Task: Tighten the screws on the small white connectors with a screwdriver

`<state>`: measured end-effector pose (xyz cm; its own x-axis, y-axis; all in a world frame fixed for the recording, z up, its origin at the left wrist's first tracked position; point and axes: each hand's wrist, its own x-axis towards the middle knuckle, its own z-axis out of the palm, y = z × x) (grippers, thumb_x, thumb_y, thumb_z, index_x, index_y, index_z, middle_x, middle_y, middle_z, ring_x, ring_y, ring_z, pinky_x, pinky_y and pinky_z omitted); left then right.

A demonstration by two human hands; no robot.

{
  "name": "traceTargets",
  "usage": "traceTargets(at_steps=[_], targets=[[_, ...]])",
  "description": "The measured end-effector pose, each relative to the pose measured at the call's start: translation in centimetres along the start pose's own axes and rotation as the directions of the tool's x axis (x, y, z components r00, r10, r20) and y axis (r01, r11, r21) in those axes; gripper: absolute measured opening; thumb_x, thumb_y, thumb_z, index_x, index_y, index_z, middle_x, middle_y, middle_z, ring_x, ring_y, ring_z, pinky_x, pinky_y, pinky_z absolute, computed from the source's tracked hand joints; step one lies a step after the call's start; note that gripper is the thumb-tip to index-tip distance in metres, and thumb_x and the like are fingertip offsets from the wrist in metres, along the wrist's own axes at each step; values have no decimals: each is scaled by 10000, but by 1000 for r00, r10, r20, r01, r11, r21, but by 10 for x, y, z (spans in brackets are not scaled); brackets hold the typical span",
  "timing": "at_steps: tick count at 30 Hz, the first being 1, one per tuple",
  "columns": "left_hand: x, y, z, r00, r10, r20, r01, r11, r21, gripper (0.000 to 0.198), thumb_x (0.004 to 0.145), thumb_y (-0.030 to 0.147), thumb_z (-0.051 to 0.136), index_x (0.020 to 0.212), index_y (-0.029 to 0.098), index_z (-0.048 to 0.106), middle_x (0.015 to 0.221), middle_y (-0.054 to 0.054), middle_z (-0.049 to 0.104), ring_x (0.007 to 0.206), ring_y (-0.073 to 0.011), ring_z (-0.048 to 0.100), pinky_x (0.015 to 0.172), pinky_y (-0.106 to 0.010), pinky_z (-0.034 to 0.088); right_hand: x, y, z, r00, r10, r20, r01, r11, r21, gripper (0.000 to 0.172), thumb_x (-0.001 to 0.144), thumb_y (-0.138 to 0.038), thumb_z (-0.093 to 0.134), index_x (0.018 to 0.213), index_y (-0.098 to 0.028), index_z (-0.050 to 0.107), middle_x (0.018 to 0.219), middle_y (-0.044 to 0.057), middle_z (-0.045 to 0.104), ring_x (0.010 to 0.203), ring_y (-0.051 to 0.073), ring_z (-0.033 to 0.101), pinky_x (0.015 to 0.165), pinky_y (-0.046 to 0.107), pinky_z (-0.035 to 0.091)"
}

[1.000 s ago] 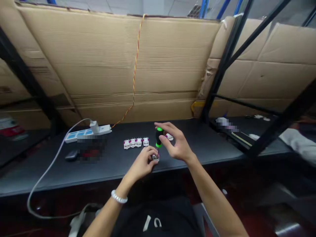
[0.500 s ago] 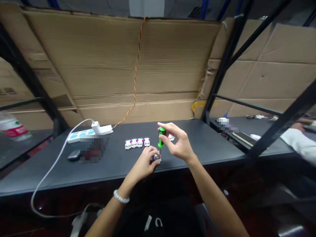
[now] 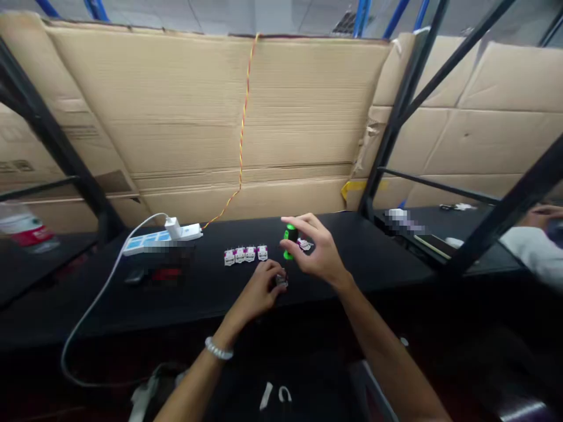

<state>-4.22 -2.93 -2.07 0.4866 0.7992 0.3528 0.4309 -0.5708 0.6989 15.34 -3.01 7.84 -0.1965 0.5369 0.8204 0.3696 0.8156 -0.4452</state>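
Far left there's a bottle [image 3: 30, 231] with a red label, kinda blurry. Then a white cable [image 3: 88, 319] loops over the black bench [image 3: 352, 240], past a small dark thing [image 3: 135, 275] I can't really make out, and up to a plug [image 3: 173, 227] sitting in the power strip [image 3: 149, 240]. Just in front of the strip is something red and black [image 3: 167, 274], too smudged to ID. A twisted red-yellow wire [image 3: 241, 146] hangs down the cardboard [image 3: 185, 117] behind.

Next, four white-and-purple modules [image 3: 245, 254] in a row: three snug together, the fourth with a small gap. The left hand [image 3: 259, 287] is just in front of them, bracelet [image 3: 219, 349] on that wrist, thumb and fingertips pinching a small module [image 3: 282, 279] down on the bench. Right above that is the green-and-black screwdriver [image 3: 288, 241], pretty much upright, handle pinched between thumb and index of the right hand [image 3: 320, 249]. Can't tell if the tip's touching, too dark there. Another module [image 3: 305, 245] peeks out behind that hand.

Far right, past the black frame [image 3: 391, 129], there's someone else's white sleeve [image 3: 532, 252].
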Motion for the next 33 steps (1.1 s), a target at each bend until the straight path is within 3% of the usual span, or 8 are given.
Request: traceTargets(at_steps=[4, 8, 13, 18, 20, 25, 29, 33], targets=[[-1, 0, 0, 1000, 5, -2, -5, 1000, -3, 155, 887, 125, 689, 1002, 228, 679, 1157, -71, 625, 1095, -260, 567, 983, -422, 527, -1, 0, 0, 995, 16, 95, -34, 981, 192, 413, 1028, -215, 589, 1433, -271, 646, 1246, 88, 711, 1086, 223, 694, 930, 375, 578], [-1, 0, 0, 1000, 11, -5, -11, 1000, -8, 150, 902, 136, 688, 1014, 234, 683, 1168, -71, 621, 1118, -262, 561, 981, -410, 524, 0, -1, 0, 999, 35, 15, -36, 995, 94, 320, 929, -246, 765, 1249, -254, 758, 1050, 54, 697, 899, 193, 681, 828, 335, 580], [0, 2, -1, 1000, 3, 5, -3, 1000, 2, 133, 899, 129, 694, 988, 226, 676, 1165, -74, 622, 1124, -267, 555, 942, -395, 524, 0, -2, -4, 994, 8, 111, -28, 982, 186, 412, 1016, -208, 589, 1418, -260, 660, 1262, 96, 696, 1106, 225, 689, 996, 399, 573], [-1, 0, -1, 1000, 21, 0, -21, 1000, 8, 117, 910, 154, 699, 998, 231, 692, 1172, -75, 625, 1133, -269, 563, 977, -412, 516, -2, -1, -5, 1000, 1, 20, -2, 997, 81, 317, 933, -282, 771, 1249, -255, 756, 1072, 63, 701, 912, 196, 674, 854, 353, 598], [-1, 0, -1, 1000, 29, -2, -29, 999, 14, 117, 908, 157, 696, 998, 232, 697, 1167, -76, 627, 1132, -270, 567, 996, -424, 516, -4, -1, -5, 999, -14, 30, 12, 999, 47, 353, 946, -290, 744, 1297, -252, 735, 1107, 79, 686, 952, 211, 666, 879, 377, 594], [0, 1, 0, 1000, 16, 4, -16, 1000, 20, 104, 908, 169, 690, 991, 229, 708, 1166, -80, 629, 1137, -276, 572, 1015, -444, 523, -6, -1, -6, 992, 30, 123, -56, 975, 217, 405, 1038, -247, 570, 1435, -288, 640, 1260, 87, 701, 1129, 232, 688, 970, 406, 588], [0, 1, 0, 1000, 19, -4, -19, 1000, 10, 105, 906, 167, 689, 987, 233, 702, 1178, -79, 624, 1132, -272, 571, 1033, -449, 517, -5, -2, -6, 1000, 20, 14, -21, 999, 42, 315, 926, -302, 784, 1236, -258, 756, 1025, 55, 686, 881, 198, 664, 830, 355, 585], [0, 1, 0, 1000, 18, 7, -18, 1000, 21, 95, 913, 165, 683, 984, 226, 702, 1159, -80, 627, 1130, -271, 568, 992, -426, 527, -5, -2, -7, 995, 24, 95, -33, 995, 91, 415, 1006, -250, 633, 1420, -259, 659, 1222, 100, 689, 1021, 224, 670, 880, 375, 583]])
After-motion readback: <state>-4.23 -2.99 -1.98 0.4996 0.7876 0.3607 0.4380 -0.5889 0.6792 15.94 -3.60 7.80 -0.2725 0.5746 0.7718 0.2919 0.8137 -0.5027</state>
